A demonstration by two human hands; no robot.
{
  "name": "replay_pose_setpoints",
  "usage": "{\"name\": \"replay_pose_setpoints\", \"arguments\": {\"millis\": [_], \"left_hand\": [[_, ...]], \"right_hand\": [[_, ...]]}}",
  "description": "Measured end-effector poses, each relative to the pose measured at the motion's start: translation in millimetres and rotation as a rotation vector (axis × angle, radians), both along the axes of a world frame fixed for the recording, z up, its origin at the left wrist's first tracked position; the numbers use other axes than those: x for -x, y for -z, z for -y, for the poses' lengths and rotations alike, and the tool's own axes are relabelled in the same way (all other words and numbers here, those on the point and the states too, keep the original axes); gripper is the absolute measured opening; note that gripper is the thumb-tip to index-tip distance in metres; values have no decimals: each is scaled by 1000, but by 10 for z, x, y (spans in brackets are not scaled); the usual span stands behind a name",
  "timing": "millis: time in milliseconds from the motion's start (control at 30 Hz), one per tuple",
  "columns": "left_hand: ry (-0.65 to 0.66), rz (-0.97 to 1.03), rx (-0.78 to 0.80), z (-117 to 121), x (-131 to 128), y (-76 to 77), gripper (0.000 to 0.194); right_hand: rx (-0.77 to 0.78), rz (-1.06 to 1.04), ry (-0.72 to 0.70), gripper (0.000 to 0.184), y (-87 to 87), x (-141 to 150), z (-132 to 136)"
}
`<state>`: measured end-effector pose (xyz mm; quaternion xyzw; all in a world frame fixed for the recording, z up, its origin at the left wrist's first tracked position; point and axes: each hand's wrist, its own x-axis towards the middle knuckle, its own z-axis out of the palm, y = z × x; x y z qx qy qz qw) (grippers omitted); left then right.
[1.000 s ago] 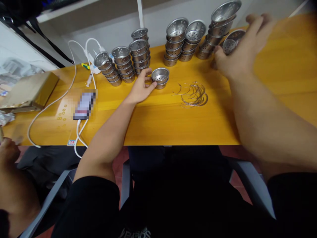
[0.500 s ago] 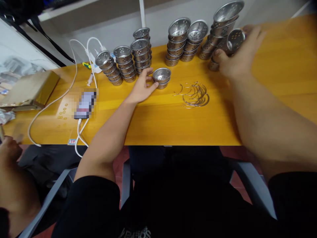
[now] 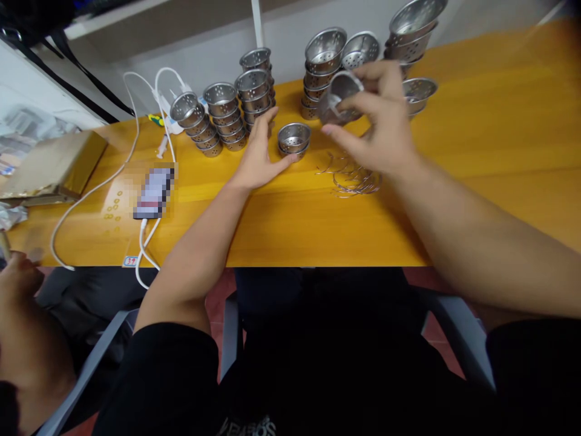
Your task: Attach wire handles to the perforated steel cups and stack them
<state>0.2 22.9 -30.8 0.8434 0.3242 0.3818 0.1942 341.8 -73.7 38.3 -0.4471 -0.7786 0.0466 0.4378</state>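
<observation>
My right hand (image 3: pixel 379 130) holds a perforated steel cup (image 3: pixel 338 100) in the air above the yellow table (image 3: pixel 499 151), just over a pile of curved wire handles (image 3: pixel 356 177). My left hand (image 3: pixel 258 158) rests on the table with its fingers spread against a short stack of two steel cups (image 3: pixel 293 139). Behind both hands stand several stacks of the same cups, one group at the left (image 3: pixel 222 115) and one at the right (image 3: pixel 324 63).
A phone (image 3: pixel 153 192) lies on the table's left part with white cables (image 3: pixel 113 175) running to a charger. A gold box (image 3: pixel 52 166) sits at the far left. Another person's hand (image 3: pixel 18 284) shows at the lower left. One more cup (image 3: pixel 420 92) lies at the back right.
My right hand took a cup from the far right stacks and carried it left toward the middle. My left hand stayed by the short stack.
</observation>
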Motion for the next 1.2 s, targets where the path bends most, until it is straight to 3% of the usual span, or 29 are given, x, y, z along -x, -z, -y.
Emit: {"name": "replay_pose_setpoints", "arguments": {"millis": [133, 267, 500, 767, 867, 1033, 1200], "left_hand": [[46, -65, -134, 39, -102, -75, 129], [124, -129, -181, -5, -182, -13, 125], [136, -102, -179, 58, -210, -14, 133], [121, -50, -159, 170, -164, -171, 96], [119, -55, -185, 196, -149, -220, 93], [125, -86, -219, 203, -172, -233, 92], [115, -115, -206, 176, -172, -217, 86]], "right_hand": [[-15, -62, -251, 41, 84, 349, 93], [12, -87, -331, 45, 248, 408, -9], [63, -46, -320, 54, 208, 353, 7], [83, 13, -246, 57, 83, 328, 120], [35, -10, -289, 69, 94, 314, 89], [133, 61, -231, 62, 77, 330, 88], [98, 10, -234, 67, 150, 380, 62]]}}
